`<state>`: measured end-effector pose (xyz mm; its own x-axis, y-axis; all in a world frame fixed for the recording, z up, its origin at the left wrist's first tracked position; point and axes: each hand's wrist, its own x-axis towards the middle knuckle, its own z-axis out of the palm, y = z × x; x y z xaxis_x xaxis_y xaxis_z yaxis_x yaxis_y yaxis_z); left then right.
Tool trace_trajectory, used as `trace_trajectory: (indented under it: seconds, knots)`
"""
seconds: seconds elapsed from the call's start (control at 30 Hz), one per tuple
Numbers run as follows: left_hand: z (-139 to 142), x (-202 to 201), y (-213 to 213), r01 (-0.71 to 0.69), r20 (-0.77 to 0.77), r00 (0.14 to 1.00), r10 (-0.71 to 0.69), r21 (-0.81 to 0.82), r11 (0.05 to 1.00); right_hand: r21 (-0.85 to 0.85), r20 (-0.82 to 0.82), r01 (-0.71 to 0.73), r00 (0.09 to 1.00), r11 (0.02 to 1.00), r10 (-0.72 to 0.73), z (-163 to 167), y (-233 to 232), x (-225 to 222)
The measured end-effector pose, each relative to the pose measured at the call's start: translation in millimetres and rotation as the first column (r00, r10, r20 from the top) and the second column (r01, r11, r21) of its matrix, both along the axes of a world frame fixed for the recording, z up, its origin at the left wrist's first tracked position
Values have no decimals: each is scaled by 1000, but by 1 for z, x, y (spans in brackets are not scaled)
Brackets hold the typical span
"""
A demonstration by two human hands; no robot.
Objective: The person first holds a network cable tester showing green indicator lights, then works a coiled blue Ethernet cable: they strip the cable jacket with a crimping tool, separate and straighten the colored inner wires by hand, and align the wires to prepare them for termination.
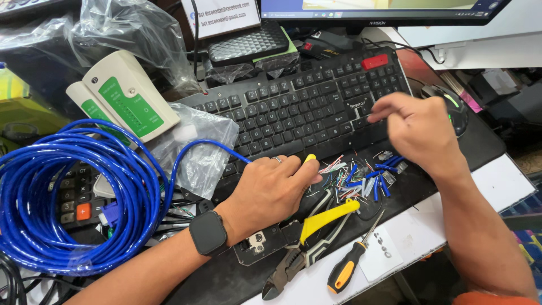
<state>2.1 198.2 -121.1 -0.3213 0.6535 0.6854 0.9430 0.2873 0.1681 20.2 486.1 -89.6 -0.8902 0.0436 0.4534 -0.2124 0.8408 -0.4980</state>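
While gripping blue cable point(195, 148), left hand point(271, 189), glossy keyboard point(305, 107)

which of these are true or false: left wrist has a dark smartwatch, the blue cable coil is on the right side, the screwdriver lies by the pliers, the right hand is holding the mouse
1. The left hand wears a dark smartwatch on its wrist. True.
2. The blue cable coil lies on the right side. False: it lies on the left, partly over a calculator.
3. The screwdriver lies beside the yellow-handled pliers. True.
4. The right hand holds the mouse. False: it hovers over the keyboard, apart from the mouse.
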Motion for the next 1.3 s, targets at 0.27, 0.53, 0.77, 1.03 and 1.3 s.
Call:
trace_trajectory:
  seconds: [0.27,0.53,0.77,1.03,1.3]
  knots:
    - [0,1,0,5,0,1000,-5,-6,1000,39,-8,39,999,998,-39,-8,-4,5]
    - [0,0,0,7,1,1000,-7,0,1000,173,-117,-41,991,984,62,-8,-1,-7]
    - [-2,-2,0,13,-11,1000,-13,11,1000,133,-10,-85,996,987,87,-8,-2,-8]
    - [-3,-1,-1,1,-2,1000,-1,-2,1000,192,46,-80,996,978,73,-10,5,-10]
    - [-3,-2,-3,8,-7,1000,-8,10,1000,211,37,-89,996,973,83,-10,3,-12]
